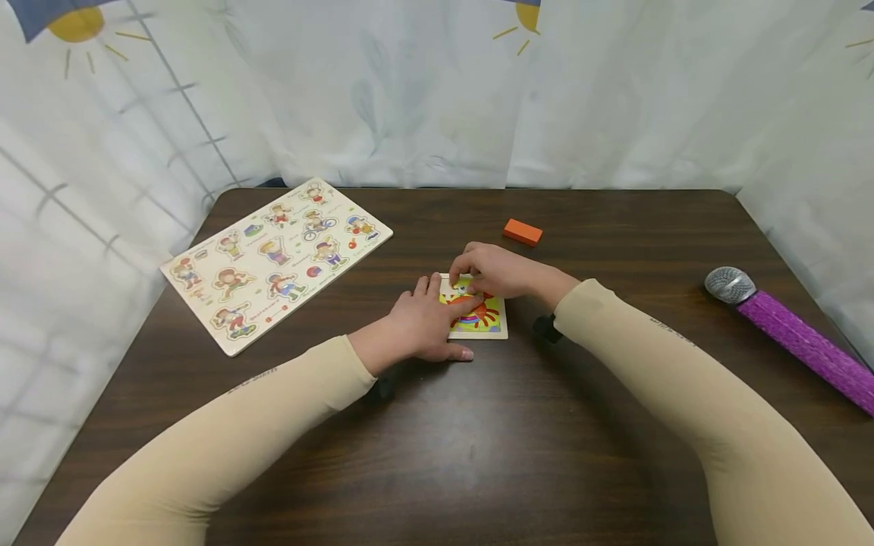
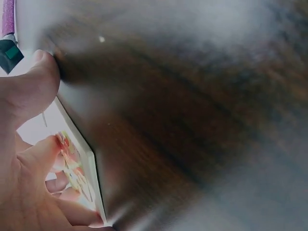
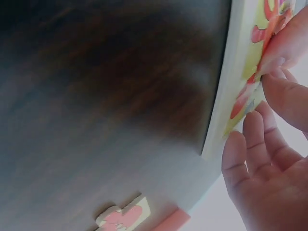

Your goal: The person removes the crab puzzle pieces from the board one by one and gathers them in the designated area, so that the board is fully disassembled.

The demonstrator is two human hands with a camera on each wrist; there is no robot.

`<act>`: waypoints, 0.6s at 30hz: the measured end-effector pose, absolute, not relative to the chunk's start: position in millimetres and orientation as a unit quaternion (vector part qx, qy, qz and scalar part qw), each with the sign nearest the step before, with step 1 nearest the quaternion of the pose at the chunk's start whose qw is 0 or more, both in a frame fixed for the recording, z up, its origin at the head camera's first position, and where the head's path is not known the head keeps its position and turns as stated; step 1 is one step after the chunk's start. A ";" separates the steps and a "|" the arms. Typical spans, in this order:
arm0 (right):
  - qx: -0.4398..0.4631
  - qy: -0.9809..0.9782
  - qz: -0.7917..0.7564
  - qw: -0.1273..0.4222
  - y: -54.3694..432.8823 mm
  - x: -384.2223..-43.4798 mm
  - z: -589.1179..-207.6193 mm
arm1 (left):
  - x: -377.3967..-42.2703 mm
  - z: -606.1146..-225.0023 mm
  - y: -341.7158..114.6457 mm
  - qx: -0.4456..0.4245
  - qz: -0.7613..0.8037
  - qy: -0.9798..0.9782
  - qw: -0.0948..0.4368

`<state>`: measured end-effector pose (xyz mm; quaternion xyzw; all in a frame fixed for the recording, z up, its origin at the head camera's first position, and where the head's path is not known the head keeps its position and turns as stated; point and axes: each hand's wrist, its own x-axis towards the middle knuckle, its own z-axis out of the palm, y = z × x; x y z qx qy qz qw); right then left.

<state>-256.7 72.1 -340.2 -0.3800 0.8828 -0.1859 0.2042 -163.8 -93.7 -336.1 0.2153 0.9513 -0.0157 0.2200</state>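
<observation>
A small square wooden puzzle (image 1: 501,326) with a red crab on yellow lies flat on the table. Bare wood shows at its top left corner. My left hand (image 1: 425,318) rests on its left side, fingers spread, index finger across the crab and thumb on the table. Over the upper part is my right hand (image 1: 495,269), its index finger and thumb bent down to the board by the crab's eye. Whether they pinch a piece is hidden. In the right wrist view, a loose puzzle piece (image 3: 122,216) with a pink-red shape lies beside an orange block (image 3: 171,220).
A large board with cartoon figures (image 1: 276,265) lies slanted at the back left. The orange block sits behind my right hand. At the right edge lies a microphone (image 1: 785,326) with a glittery purple handle. White printed curtains (image 1: 437,98) hang around the dark table (image 1: 478,432).
</observation>
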 end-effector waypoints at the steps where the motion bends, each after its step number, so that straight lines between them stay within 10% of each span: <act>1: -0.379 0.883 -0.188 0.204 71.9 -256.6 -340.1 | -163.9 -336.0 -93.6 0.215 -0.014 0.951 0.221; 18: -0.357 0.885 -0.224 0.199 74.7 -260.2 -340.9 | -163.8 -336.0 -91.8 0.212 -0.024 0.952 0.217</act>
